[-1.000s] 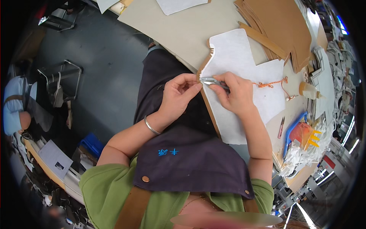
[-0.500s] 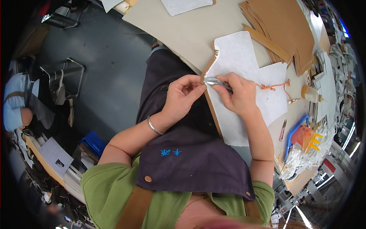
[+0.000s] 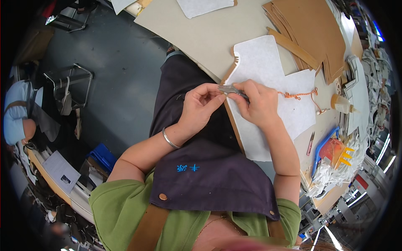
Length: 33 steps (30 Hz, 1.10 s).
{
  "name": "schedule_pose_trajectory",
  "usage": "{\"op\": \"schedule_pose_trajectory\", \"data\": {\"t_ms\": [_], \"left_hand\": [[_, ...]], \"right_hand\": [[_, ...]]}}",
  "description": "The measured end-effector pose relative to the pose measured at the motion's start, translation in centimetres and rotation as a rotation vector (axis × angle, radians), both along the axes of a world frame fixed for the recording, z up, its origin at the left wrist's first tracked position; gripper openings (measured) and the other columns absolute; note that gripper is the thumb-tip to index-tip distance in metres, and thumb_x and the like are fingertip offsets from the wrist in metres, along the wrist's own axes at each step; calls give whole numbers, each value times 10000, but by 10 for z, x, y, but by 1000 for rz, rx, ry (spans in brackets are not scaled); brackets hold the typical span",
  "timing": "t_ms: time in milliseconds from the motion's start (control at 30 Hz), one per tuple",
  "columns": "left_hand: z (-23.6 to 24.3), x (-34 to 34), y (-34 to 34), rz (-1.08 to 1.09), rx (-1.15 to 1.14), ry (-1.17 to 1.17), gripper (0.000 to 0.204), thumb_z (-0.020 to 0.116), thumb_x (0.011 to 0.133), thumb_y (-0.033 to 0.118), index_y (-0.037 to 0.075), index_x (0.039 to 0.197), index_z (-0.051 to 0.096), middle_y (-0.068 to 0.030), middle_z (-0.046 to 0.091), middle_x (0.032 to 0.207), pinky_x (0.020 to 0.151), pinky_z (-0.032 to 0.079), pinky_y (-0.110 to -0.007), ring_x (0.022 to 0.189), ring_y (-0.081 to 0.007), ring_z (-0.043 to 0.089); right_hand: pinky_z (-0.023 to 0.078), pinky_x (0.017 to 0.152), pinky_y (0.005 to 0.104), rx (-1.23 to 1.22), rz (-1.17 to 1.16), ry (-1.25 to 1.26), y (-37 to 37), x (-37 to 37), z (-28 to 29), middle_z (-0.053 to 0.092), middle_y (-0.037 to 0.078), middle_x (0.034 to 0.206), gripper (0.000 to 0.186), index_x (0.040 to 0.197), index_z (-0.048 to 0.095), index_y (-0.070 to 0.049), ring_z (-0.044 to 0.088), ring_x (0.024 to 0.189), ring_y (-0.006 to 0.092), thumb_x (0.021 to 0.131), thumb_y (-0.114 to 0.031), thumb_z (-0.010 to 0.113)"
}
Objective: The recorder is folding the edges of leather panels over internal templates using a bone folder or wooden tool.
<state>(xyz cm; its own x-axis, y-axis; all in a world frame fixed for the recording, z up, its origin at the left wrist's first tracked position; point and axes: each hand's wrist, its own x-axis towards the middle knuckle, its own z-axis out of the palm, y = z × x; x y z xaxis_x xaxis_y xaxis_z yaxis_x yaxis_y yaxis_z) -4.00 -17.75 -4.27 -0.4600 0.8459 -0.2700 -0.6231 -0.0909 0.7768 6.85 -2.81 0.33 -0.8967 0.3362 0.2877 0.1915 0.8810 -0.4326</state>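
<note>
A white panel [image 3: 261,62] with a brown edge lies at the table's near edge, partly overhanging it. Small notches show along its curved upper left edge. My right hand [image 3: 258,100] is closed around metal thread snips [image 3: 236,90], whose tips lie at the brown edge close to my left fingertips. An orange cord [image 3: 297,96] trails across the panel to the right from behind the right hand. With thumb and index finger my left hand [image 3: 204,102] pinches the panel's brown edge just beside the snips' tips. The fingers partly hide that bit of edge.
Brown sheets [image 3: 310,29] are stacked at the far right, a wooden strip [image 3: 293,48] in front. To the right are a glue bottle [image 3: 342,103], a red-handled tool [image 3: 310,143] and a blue tray [image 3: 320,146]. Another white piece [image 3: 203,6] lies at the far edge. A stool [image 3: 71,83] stands left.
The snips have turned slightly in my right hand, and their tips have shifted a little to the left. My left hand has stayed nearly still on the edge.
</note>
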Motion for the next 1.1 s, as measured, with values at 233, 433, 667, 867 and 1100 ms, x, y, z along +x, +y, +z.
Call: {"op": "schedule_pose_trajectory", "data": {"t_ms": [233, 433, 667, 867, 1100], "left_hand": [[3, 0, 1, -17, -14, 42, 154, 661, 917, 20, -11, 1068, 649, -2, 650, 938, 782, 498, -208, 838, -44, 580], [5, 0, 0, -5, -1, 33, 174, 660, 918, 21, -8, 1089, 647, 0, 650, 947, 783, 491, -206, 850, -44, 577], [4, 1, 0, 2, -12, 50, 175, 668, 915, 24, -5, 1087, 651, 11, 636, 927, 772, 480, -204, 832, -39, 558], [2, 1, 1, -2, 1, 57, 163, 667, 915, 22, 3, 1076, 650, 22, 612, 911, 753, 465, -196, 815, -34, 533], [1, 2, 2, -5, 31, 15, 119, 654, 927, 31, 33, 1045, 645, 58, 587, 909, 702, 400, -173, 793, -15, 482]], "right_hand": [[441, 447, 294, -224, -137, 100, -1, 6, -3, 599, 20, 603, 218, 855, 630, -101, 594, 493, 179, 803, -251, 780], [444, 448, 287, -124, -100, 40, -3, 6, 1, 622, 24, 643, 218, 869, 630, -93, 613, 508, 172, 808, -241, 778], [422, 431, 302, -71, -82, 18, -4, 4, 0, 615, 22, 642, 217, 861, 624, -100, 601, 503, 182, 808, -251, 771], [414, 426, 310, -70, -81, 5, -5, 2, 1, 607, 18, 636, 214, 853, 620, -104, 586, 493, 188, 812, -258, 764], [418, 428, 311, -93, -90, -17, -7, 0, 2, 618, 27, 642, 213, 839, 618, -98, 593, 494, 195, 815, -253, 762]]}}
